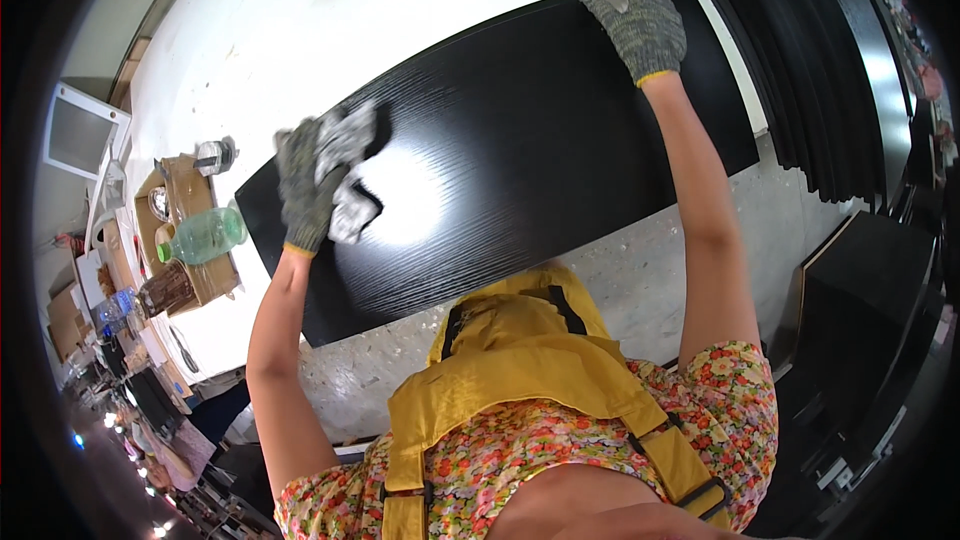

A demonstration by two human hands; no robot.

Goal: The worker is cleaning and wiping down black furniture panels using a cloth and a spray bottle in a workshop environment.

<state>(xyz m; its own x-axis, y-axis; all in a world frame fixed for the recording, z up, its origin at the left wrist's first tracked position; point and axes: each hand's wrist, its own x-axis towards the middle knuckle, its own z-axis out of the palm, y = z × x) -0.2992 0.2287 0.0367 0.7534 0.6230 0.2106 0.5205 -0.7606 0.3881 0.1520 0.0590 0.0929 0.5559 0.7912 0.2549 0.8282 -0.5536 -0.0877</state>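
Note:
A long black wood-grain board (520, 140) lies across the white work table in front of me. My left hand (303, 180), in a grey knit glove with a yellow cuff, is closed on a crumpled white-grey cloth (348, 135) against the board's left part. The cloth is slightly blurred. At the far right edge of the board, my right hand (645, 32), in a matching glove, grips the rim with its fingers curled. A small pale grey patch shows by its thumb; I cannot tell whether it belongs to the glove.
On the left stands a cardboard box (205, 275) with a green plastic bottle (205, 236) and a clear jar (214, 157) about it. A stack of black boards (800, 60) rises at the right. Below it is a dark, box-like piece (865, 290).

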